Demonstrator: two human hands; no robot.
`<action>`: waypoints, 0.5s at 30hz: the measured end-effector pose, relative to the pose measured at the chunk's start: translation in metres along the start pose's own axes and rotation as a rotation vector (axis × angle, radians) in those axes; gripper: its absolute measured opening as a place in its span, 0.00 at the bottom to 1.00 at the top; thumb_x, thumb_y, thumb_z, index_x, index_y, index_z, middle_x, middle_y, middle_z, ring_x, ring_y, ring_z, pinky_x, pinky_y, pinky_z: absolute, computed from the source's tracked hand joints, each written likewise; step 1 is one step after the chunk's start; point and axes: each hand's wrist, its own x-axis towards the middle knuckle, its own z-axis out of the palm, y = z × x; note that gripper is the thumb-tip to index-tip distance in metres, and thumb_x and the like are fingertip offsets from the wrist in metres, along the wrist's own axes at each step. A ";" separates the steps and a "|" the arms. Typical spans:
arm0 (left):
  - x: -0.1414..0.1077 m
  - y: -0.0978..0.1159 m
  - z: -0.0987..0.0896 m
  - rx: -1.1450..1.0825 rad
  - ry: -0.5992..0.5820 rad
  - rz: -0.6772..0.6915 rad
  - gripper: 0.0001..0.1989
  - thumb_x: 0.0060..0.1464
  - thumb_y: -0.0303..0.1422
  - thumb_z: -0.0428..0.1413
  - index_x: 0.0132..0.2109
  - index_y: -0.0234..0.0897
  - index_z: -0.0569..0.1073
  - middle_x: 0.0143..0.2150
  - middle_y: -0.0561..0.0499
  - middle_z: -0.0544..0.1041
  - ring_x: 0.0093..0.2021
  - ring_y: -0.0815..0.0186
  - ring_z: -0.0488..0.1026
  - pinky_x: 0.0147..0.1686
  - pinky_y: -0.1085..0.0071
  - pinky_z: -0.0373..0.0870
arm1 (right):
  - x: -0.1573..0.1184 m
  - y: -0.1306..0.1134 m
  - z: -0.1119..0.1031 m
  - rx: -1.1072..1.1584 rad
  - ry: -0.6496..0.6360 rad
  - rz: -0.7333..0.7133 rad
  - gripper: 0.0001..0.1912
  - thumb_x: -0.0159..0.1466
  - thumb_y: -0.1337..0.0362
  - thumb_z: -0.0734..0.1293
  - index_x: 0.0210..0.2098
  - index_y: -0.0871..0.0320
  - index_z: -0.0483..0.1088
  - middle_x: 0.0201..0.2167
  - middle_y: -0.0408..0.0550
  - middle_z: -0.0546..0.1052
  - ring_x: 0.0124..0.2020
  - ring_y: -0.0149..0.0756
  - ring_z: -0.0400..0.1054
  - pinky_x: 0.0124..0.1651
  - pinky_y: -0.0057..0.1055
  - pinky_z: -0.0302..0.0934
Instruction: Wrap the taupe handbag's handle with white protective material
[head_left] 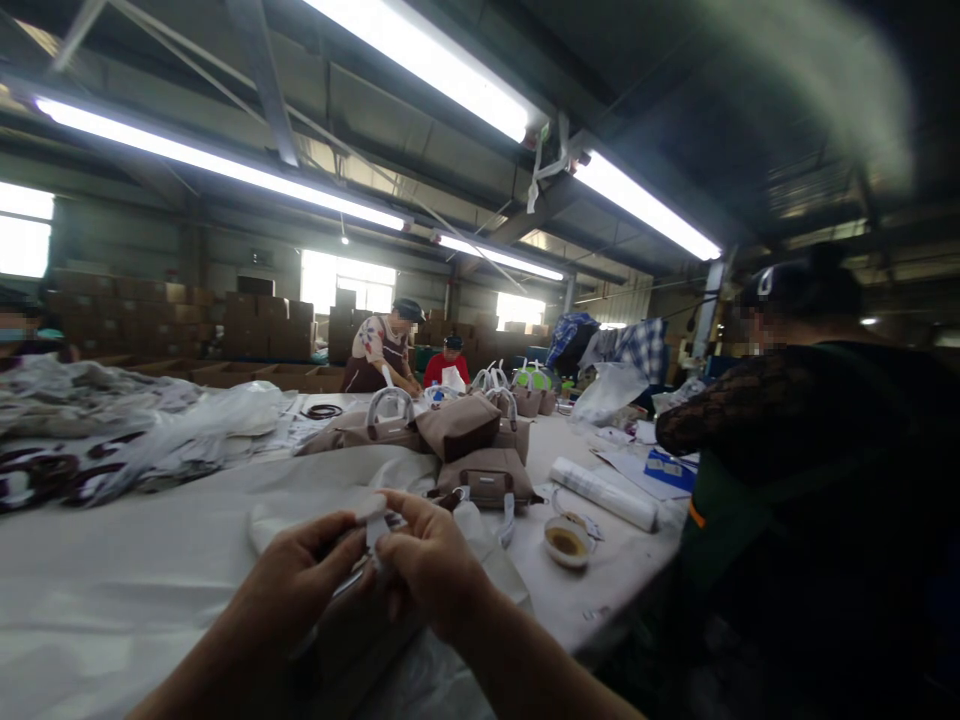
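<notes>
My left hand [300, 565] and my right hand [435, 560] meet low in the middle of the view. Between them is a small white strip [375, 528], pinched by the fingers of both; whether it is paper or thin foam I cannot tell. Under my hands lies a dark item [360, 640], mostly hidden and too dim to name. Just beyond my fingers, several taupe handbags [484, 475] are piled on the white-covered table [150, 560], some with handles wrapped in white.
To the right are a roll of clear plastic [604, 492] and a small bowl with brown contents [568, 543]. A co-worker in dark clothes [817, 480] stands close on the right. Plastic-covered material [187, 425] heaps at left; two people work across the table.
</notes>
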 end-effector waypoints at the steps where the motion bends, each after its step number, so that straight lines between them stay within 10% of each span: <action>1: 0.000 -0.001 0.000 0.002 0.001 0.010 0.26 0.50 0.58 0.65 0.37 0.38 0.82 0.33 0.49 0.82 0.35 0.61 0.77 0.36 0.77 0.74 | 0.001 -0.001 0.000 0.018 -0.006 0.005 0.41 0.50 0.55 0.75 0.61 0.66 0.72 0.19 0.37 0.74 0.15 0.25 0.62 0.14 0.19 0.57; 15: 0.006 -0.021 -0.005 0.150 0.010 -0.017 0.39 0.47 0.70 0.60 0.45 0.38 0.83 0.41 0.48 0.85 0.43 0.56 0.82 0.42 0.75 0.78 | 0.006 0.004 -0.006 0.076 0.049 0.016 0.27 0.49 0.56 0.78 0.46 0.60 0.74 0.18 0.39 0.77 0.12 0.26 0.61 0.14 0.20 0.49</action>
